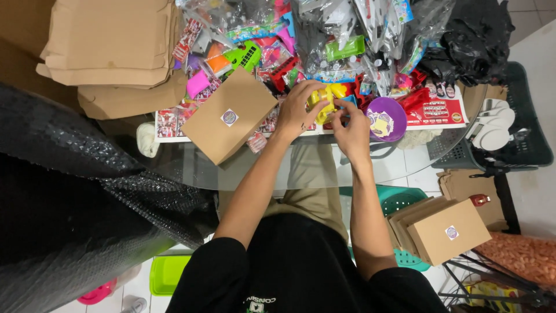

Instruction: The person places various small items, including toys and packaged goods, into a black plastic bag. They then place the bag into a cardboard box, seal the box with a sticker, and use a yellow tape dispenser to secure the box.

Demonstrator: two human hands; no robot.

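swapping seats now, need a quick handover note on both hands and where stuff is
Left hand: fingers curled on the yellow toy at the glass table edge.
Right hand: touching the same toy from the near side; grip hidden.
Brown box, stickered, lies shut left of the hands. Purple bowl sits right of them. Packaged toy pile lies behind.
More stickered boxes are stacked low on the right; flat cardboard is upper left, black bubble wrap on the left.
Done: some boxes shut and stickered. Left: yellow toy not boxed.
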